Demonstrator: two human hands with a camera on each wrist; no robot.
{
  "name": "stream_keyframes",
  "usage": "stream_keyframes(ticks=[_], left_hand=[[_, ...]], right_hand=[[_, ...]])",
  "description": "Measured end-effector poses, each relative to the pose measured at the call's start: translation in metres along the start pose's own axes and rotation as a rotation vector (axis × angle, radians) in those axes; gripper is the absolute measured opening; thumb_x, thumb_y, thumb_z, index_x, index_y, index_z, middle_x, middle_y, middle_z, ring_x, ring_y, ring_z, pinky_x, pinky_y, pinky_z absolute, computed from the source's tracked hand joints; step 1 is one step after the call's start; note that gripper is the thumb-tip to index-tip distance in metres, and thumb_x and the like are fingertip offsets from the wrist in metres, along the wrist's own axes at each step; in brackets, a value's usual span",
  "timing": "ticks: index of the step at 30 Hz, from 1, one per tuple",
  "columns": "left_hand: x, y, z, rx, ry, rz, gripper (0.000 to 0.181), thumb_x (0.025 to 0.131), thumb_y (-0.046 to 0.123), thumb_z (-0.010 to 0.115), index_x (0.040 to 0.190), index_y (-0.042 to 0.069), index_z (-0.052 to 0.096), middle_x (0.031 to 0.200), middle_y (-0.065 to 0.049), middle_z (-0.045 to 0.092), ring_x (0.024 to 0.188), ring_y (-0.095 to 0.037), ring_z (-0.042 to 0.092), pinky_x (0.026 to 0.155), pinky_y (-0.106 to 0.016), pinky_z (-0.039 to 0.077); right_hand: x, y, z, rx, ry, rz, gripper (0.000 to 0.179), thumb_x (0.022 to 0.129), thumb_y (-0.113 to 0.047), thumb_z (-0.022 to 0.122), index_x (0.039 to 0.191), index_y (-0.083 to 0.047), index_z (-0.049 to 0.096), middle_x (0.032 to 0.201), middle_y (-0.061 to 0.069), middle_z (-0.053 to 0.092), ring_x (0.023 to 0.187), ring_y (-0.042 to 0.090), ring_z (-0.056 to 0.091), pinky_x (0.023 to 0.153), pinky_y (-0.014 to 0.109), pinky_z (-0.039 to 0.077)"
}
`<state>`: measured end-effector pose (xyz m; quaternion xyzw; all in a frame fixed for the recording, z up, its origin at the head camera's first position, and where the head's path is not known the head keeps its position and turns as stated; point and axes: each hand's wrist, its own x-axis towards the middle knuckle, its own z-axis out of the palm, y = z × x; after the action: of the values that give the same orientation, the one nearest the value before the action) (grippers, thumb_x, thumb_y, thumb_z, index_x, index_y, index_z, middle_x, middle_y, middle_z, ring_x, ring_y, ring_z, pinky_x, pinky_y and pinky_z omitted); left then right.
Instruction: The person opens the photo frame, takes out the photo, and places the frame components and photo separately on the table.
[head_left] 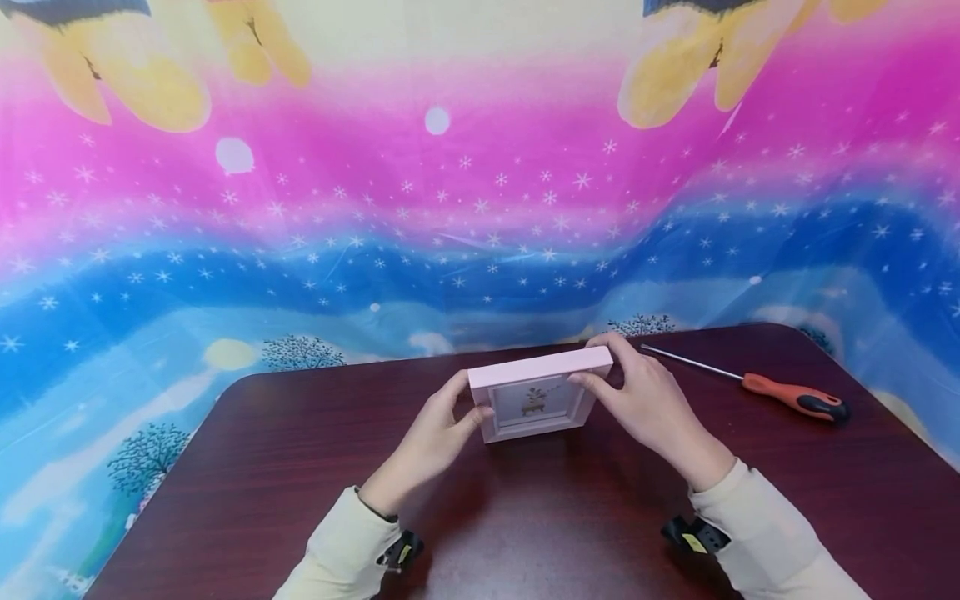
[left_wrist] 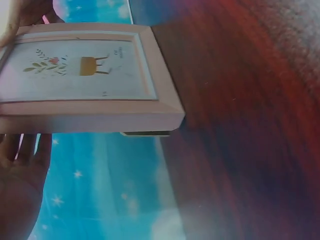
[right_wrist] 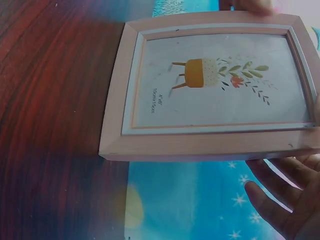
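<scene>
Both hands hold a pale pink picture frame upright over the table, its front toward me. Behind the glazing is a print of a plant in a yellow pot on legs, with small size lettering. My left hand grips the frame's left side, thumb on the front and fingers behind. At the upper right corner, my right hand pinches the frame, thumb on the front border. In the left wrist view, a thin dark edge juts out behind the frame's side. The frame's back is hidden.
A screwdriver with an orange and black handle lies on the right of the dark red wooden table, its tip pointing to the back left. Behind the table hangs a colourful cloth with snowflakes.
</scene>
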<state>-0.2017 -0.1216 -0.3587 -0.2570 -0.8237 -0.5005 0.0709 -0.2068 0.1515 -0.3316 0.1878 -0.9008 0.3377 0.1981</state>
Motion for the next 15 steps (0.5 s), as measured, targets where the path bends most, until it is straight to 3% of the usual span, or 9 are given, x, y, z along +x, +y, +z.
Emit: stream_keyframes(ticks=[5, 8, 12, 15], left_hand=[[0.003, -0.003, 0.005, -0.062, 0.06, -0.088, 0.033, 0.092, 0.012, 0.07, 0.125, 0.012, 0.062, 0.122, -0.004, 0.065, 0.125, -0.023, 0.052, 0.107, -0.053, 0.035], [0.004, -0.003, 0.006, -0.09, 0.072, -0.113, 0.034, 0.094, 0.013, 0.069, 0.127, 0.011, 0.061, 0.123, -0.005, 0.063, 0.125, -0.024, 0.051, 0.107, -0.053, 0.035], [0.006, -0.005, 0.01, -0.091, 0.054, -0.15, 0.036, 0.097, 0.011, 0.065, 0.131, 0.009, 0.055, 0.127, -0.008, 0.06, 0.125, -0.026, 0.051, 0.104, -0.053, 0.038], [0.007, -0.007, 0.014, -0.078, 0.049, -0.169, 0.036, 0.098, 0.008, 0.062, 0.132, 0.006, 0.052, 0.127, -0.012, 0.059, 0.123, -0.028, 0.052, 0.102, -0.052, 0.041]], right_hand=[[0.002, 0.004, 0.004, 0.039, 0.002, 0.006, 0.033, 0.091, -0.025, 0.074, 0.117, -0.011, 0.062, 0.072, 0.002, 0.059, 0.056, 0.014, 0.036, 0.05, 0.03, 0.03], [0.002, 0.005, 0.007, 0.068, 0.008, -0.002, 0.032, 0.09, -0.023, 0.074, 0.117, -0.009, 0.063, 0.085, 0.008, 0.069, 0.058, 0.015, 0.04, 0.052, 0.031, 0.032], [0.003, 0.009, 0.014, 0.141, -0.017, 0.021, 0.033, 0.093, -0.022, 0.072, 0.122, -0.009, 0.063, 0.107, 0.014, 0.072, 0.079, 0.024, 0.061, 0.069, 0.04, 0.048], [0.003, 0.012, 0.021, 0.221, -0.046, 0.066, 0.035, 0.095, -0.022, 0.069, 0.126, -0.007, 0.062, 0.116, 0.016, 0.069, 0.103, 0.03, 0.065, 0.086, 0.052, 0.051]])
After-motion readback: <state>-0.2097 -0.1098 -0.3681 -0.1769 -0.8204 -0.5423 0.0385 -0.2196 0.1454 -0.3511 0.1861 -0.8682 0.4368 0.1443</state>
